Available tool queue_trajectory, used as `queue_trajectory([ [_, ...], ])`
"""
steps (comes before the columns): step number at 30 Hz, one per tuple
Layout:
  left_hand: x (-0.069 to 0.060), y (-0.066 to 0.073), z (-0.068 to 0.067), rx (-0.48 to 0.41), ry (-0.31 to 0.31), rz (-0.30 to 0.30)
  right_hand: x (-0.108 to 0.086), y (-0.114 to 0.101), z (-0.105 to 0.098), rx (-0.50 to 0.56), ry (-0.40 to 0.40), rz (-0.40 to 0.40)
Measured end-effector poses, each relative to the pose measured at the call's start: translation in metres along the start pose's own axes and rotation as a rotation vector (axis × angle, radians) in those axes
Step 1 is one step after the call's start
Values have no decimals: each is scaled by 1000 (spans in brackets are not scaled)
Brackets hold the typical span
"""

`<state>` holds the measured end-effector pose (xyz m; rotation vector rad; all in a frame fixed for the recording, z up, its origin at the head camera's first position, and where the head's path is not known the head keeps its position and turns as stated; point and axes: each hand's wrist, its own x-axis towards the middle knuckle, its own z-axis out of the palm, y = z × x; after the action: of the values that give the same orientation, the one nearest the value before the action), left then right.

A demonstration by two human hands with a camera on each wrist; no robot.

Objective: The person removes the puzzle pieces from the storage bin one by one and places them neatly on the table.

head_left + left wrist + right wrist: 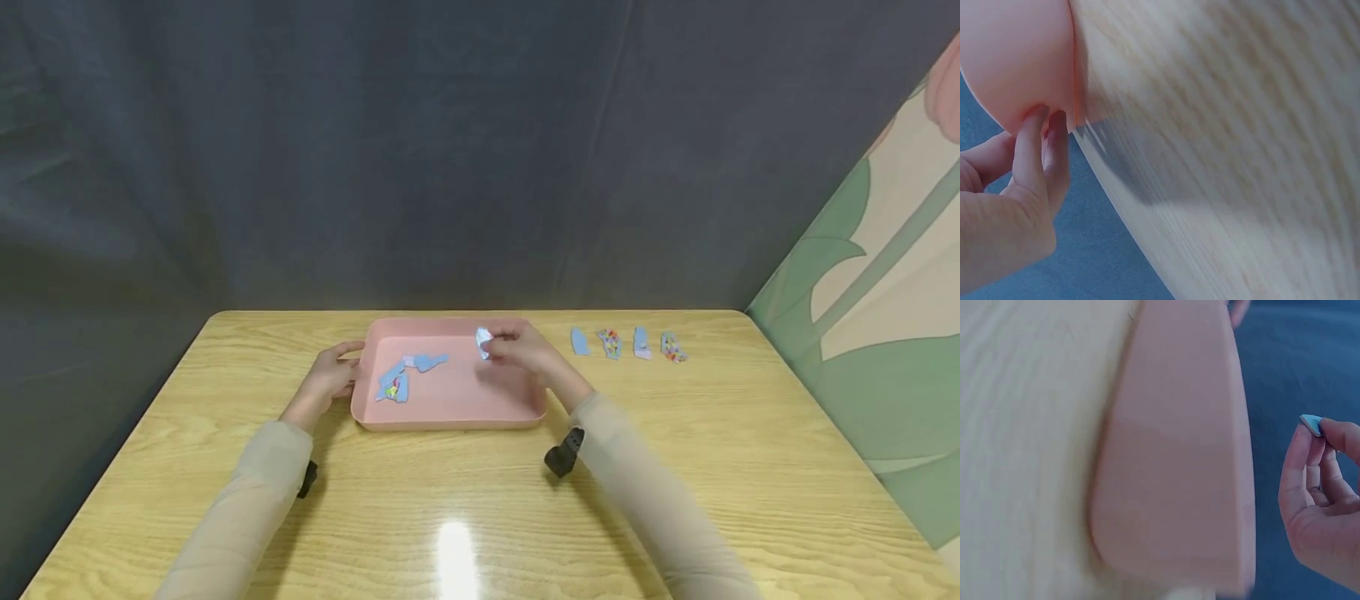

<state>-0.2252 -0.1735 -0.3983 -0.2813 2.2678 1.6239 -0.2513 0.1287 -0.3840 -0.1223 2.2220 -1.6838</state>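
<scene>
My right hand pinches a small flat puzzle piece between thumb and fingers, above the right part of the pink tray. In the right wrist view this piece is seen nearly edge-on, thin with a pale blue face. At the tray's left side, my left hand touches the outer wall with its fingertips. The left wrist view shows bent, relaxed fingers against that wall. Several joined or overlapping light-blue pieces lie in the tray's left half, one with a colourful print.
Right of the tray, a row of loose pieces lies on the wooden table: a plain blue piece, a multicoloured piece, a blue-and-lilac piece and another patterned piece. A dark curtain hangs behind.
</scene>
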Motion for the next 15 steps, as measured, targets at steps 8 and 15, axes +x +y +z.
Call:
queue_trajectory([
  [8, 0, -2, 0, -6, 3, 11, -4, 2, -50, 35, 43, 0],
  [15, 1, -3, 1, -8, 9, 6, -9, 4, -85, 13, 83, 7],
])
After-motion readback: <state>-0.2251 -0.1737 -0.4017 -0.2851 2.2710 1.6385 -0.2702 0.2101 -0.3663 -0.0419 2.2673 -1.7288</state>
